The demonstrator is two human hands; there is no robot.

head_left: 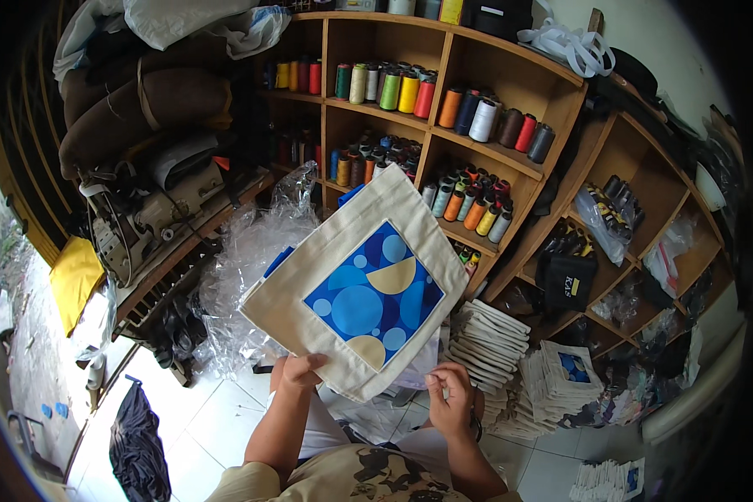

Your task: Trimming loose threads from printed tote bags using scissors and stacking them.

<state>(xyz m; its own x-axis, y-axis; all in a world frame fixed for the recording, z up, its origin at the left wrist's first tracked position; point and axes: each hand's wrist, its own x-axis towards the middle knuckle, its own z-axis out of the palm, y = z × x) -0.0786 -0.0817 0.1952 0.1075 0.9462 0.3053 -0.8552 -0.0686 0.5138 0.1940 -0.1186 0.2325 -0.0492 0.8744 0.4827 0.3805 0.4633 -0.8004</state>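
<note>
Before me, tilted, is a cream canvas tote bag (284, 305) with a rectangular patch (356, 309) of blue and beige circles and half-circles. Bits of blue strap (278, 261) show along its upper left edge. My left hand (301, 370) grips the bag's lower left edge, thumb on the front face. Just off the lower right edge, my right hand (450, 400) is closed in a pinch, with thumb and forefinger together. Whatever those fingertips hold, if anything, is too small to make out.
Wooden shelves (510, 159) of coloured thread cones stand ahead. A sewing machine (155, 213) and clear plastic wrap (243, 276) are at the left. Stacked cream bags (487, 339) lie at the right, with another bag stack (607, 481) on the tiles. A dark folded umbrella-like bundle (140, 443) lies lower left.
</note>
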